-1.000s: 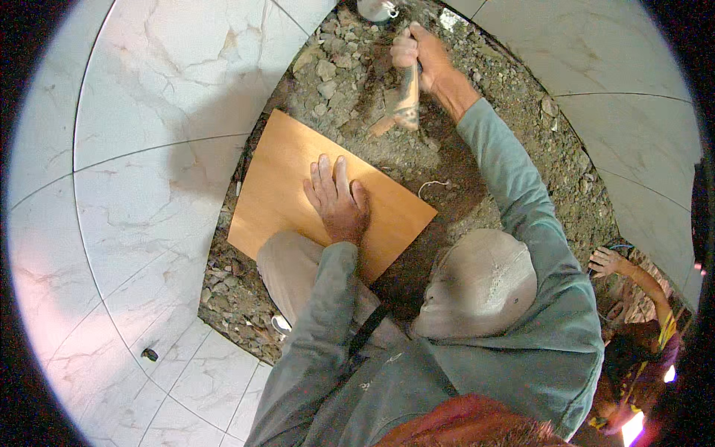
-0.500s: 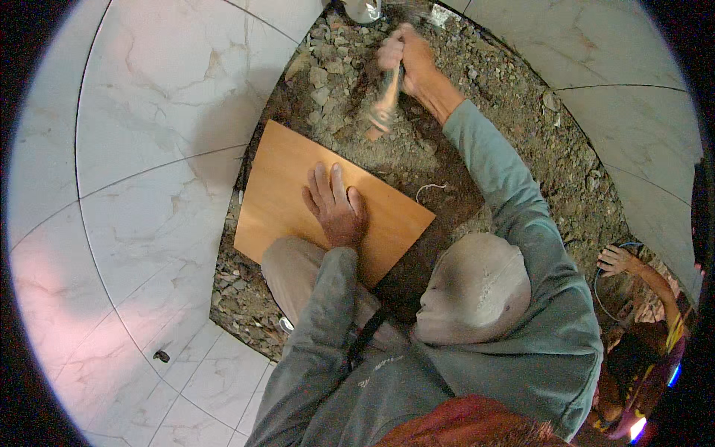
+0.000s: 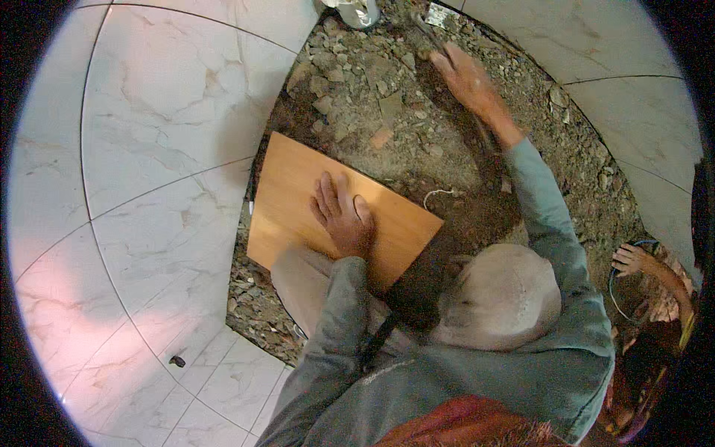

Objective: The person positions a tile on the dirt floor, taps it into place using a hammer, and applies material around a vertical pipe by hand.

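Observation:
My left hand (image 3: 344,220) lies spread on a light wooden board (image 3: 402,231), which rests at an angle on broken rubble and soil (image 3: 335,82), against my grey-trousered leg (image 3: 298,276). Up at the top of the patch, my right hand (image 3: 469,86) grips a hand tool (image 3: 430,31), motion-blurred, pointing away from me to the upper left; its exact kind is hard to make out. Just below that hand a small tan fragment (image 3: 382,137) lies in the dirt, and a white cord (image 3: 439,194) curls beside the board's right edge.
Marbled white floor tiles (image 3: 156,97) border the pit. A shiny metal container (image 3: 357,13) stands at the top edge. At the right, another person's hand (image 3: 629,259) is on the rubble beside thin blue and white cables (image 3: 614,294).
My right hand has moved to the right, and its tool has swung from pointing down toward me to pointing up and away. The view has shifted slightly; my left hand remains on the board.

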Available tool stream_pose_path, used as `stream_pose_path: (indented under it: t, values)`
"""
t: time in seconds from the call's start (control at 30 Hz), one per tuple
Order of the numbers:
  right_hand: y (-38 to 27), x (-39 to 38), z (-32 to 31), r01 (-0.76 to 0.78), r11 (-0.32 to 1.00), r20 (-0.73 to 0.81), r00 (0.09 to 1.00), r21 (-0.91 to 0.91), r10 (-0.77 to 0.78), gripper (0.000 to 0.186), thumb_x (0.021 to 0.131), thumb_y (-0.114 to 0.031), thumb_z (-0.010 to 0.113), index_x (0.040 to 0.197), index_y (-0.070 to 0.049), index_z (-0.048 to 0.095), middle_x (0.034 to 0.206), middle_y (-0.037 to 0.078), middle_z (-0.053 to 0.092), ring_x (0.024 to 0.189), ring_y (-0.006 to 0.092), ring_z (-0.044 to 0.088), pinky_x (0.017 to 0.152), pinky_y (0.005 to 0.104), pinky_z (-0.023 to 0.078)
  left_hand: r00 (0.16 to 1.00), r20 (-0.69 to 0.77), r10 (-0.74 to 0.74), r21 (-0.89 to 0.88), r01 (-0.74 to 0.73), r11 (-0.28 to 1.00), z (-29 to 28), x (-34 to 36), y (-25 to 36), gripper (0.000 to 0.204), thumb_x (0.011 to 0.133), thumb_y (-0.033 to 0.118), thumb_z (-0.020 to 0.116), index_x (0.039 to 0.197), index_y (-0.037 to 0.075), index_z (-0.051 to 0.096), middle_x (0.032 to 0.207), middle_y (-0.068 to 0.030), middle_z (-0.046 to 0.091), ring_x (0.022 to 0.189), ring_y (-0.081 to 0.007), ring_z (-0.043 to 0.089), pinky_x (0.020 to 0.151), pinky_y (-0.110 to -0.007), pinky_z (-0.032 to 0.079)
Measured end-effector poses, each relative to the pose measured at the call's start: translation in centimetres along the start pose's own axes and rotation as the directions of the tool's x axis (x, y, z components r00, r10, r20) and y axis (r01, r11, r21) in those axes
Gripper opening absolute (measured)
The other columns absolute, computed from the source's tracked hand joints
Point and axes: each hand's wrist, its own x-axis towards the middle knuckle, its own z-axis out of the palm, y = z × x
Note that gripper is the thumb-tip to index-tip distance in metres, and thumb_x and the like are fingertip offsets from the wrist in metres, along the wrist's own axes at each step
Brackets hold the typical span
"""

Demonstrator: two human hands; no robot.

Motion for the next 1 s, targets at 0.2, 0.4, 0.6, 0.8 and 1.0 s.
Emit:
stream_pose_path:
  t: [0.2, 0.4, 0.6, 0.8, 1.0]
  values:
    - [4.4, -6.4, -5.9, 0.041, 0.713, 0.079, 0.997, -0.7, 0.02, 0.033, 0.099, -0.037, 0.065, 0.119, -0.012, 0.065, 0.113, 0.014, 0.063, 0.112, 0.0322, 0.061, 0.095, 0.0491, 0.047, 1.0, -0.018, 0.011, 0.006, -0.011, 1.0, -0.4, -0.2, 0.4, 0.057, 0.094, 0.019, 0.053, 0.15, 0.007, 0.05, 0.163, -0.0207, 0.037, 0.151, -0.0398, 0.033, 0.125, -0.058, 0.018]
    - [7.0, -6.6, -4.7, 0.113, 0.759, -0.129, 0.959, -0.641, -0.252, 0.035, 0.099, -0.036, 0.065, 0.125, -0.012, 0.065, 0.111, 0.01, 0.06, 0.107, 0.0301, 0.059, 0.093, 0.0454, 0.047, 0.934, -0.216, 0.285, -0.068, -0.306, 0.95, -1.7, 11.8, 2.5, 0.045, 0.089, 0.023, 0.077, 0.127, 0.008, 0.06, 0.132, -0.019, 0.055, 0.125, -0.0398, 0.052, 0.11, -0.056, 0.037]
    - [7.3, -6.8, -4.5, 0.077, 0.788, -0.098, 0.98, -0.61, -0.172, 0.037, 0.101, -0.039, 0.062, 0.124, -0.01, 0.065, 0.113, 0.01, 0.061, 0.106, 0.0294, 0.059, 0.092, 0.0449, 0.047, 0.642, -0.297, 0.707, 0.031, -0.734, 0.679, -2.6, 38.4, 9.1, 0.075, 0.078, 0.041, 0.087, 0.135, 0.002, 0.057, 0.135, -0.0241, 0.058, 0.128, -0.0416, 0.053, 0.107, -0.052, 0.044]
    - [6.6, -6.2, -4.9, 0.062, 0.795, -0.082, 0.987, -0.603, -0.139, 0.035, 0.101, -0.039, 0.062, 0.122, -0.011, 0.066, 0.113, 0.01, 0.062, 0.105, 0.0291, 0.06, 0.09, 0.0429, 0.048, 0.712, 0.56, 0.425, -0.186, -0.391, 0.901, -0.8, 45.2, 12.4, 0.083, 0.073, 0.049, 0.089, 0.133, 0.001, 0.058, 0.128, -0.0218, 0.064, 0.127, -0.038, 0.056, 0.107, -0.049, 0.044]
    - [7.1, -6.2, -4.6, 0.074, 0.797, -0.125, 0.975, -0.6, -0.184, 0.036, 0.099, -0.04, 0.064, 0.122, -0.012, 0.066, 0.111, 0.009, 0.062, 0.104, 0.0287, 0.06, 0.087, 0.0441, 0.049, 0.876, 0.159, 0.456, 0.061, -0.469, 0.881, 1.1, 43.7, 11.6, 0.07, 0.083, 0.05, 0.072, 0.132, 0.002, 0.059, 0.111, -0.0281, 0.069, 0.106, -0.0443, 0.066, 0.092, -0.052, 0.053]
